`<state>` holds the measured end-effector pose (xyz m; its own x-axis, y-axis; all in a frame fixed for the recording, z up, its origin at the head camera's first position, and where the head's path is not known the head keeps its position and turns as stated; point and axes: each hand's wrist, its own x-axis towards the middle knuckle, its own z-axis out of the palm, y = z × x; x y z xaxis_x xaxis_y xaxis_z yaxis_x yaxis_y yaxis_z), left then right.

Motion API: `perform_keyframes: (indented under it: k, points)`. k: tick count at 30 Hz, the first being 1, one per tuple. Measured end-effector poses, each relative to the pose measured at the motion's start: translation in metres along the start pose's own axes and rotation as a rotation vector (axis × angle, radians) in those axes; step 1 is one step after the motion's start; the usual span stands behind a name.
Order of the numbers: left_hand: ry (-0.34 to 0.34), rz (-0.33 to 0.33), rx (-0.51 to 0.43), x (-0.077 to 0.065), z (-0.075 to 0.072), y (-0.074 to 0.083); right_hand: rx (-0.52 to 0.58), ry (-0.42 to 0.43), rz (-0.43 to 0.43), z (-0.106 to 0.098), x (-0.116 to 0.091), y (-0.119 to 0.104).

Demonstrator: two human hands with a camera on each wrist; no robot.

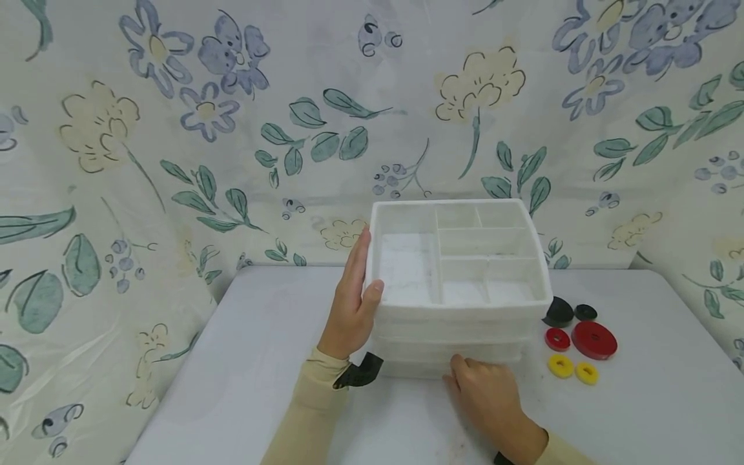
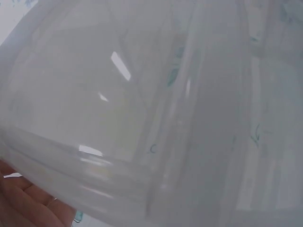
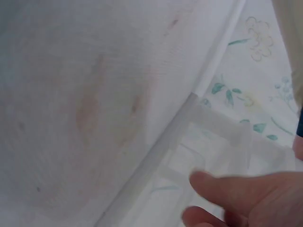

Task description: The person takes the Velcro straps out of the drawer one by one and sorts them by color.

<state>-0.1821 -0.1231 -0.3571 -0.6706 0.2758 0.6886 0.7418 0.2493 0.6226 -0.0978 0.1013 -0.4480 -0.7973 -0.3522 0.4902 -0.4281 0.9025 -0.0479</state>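
Observation:
A white drawer organizer point(image 1: 453, 313) stands on the table, its top split into several compartments and its clear drawers stacked below. My left hand point(image 1: 351, 303) rests along its left side, fingers straight and upright, thumb at the front corner. In the left wrist view, fingers point(image 2: 31, 203) show beside the translucent wall point(image 2: 94, 118). My right hand point(image 1: 488, 394) is at the middle of the lower drawer point(image 1: 413, 369), fingers bent. In the right wrist view, its thumb point(image 3: 227, 187) and curled fingers stand apart in front of the clear drawers; I cannot tell whether they grip an edge.
Right of the organizer lie a large red disc point(image 1: 594, 340), a small red ring point(image 1: 557, 339), two yellow rings point(image 1: 560, 366) and two black pieces point(image 1: 559, 312). A floral cloth point(image 1: 325, 213) hangs behind the white table point(image 1: 232, 387).

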Motion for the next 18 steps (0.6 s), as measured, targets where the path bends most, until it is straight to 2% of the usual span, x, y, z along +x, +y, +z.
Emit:
perform_keyframes:
  k: [6,11,18]
  points:
    - [-0.01,-0.006,0.001,0.0,-0.002,0.001,0.109,-0.212,0.116,-0.017,0.001,0.002]
    - [-0.034,-0.032,0.01,0.0,-0.006,0.001,0.169,-0.295,0.215,-0.031,0.004,0.01]
    - [-0.072,-0.075,-0.04,0.002,-0.015,0.006,0.248,-0.368,0.287,-0.048,0.009,0.035]
